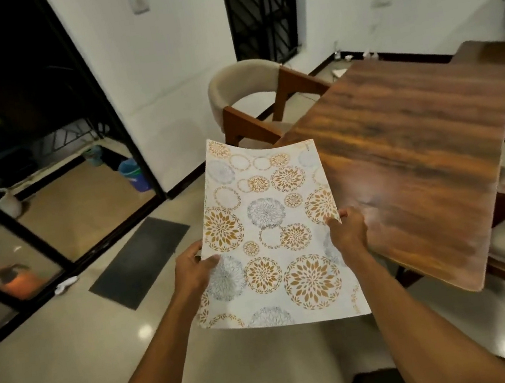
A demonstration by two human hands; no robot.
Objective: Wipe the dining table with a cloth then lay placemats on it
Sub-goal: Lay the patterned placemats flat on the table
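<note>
placemat (273,234) pinched at both side edges by left hand (194,268) and right hand (348,230), beside table (403,150).

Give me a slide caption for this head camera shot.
Left hand and right hand hold a floral placemat near the wooden dining table.

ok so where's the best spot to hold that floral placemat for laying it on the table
By its two long edges, one hand per side, coming in from the sides, as the left hand and right hand pinch it now. The placemat is a thin sheet whose far end bows, so a two-sided hold likely keeps it flat for the table.
</note>
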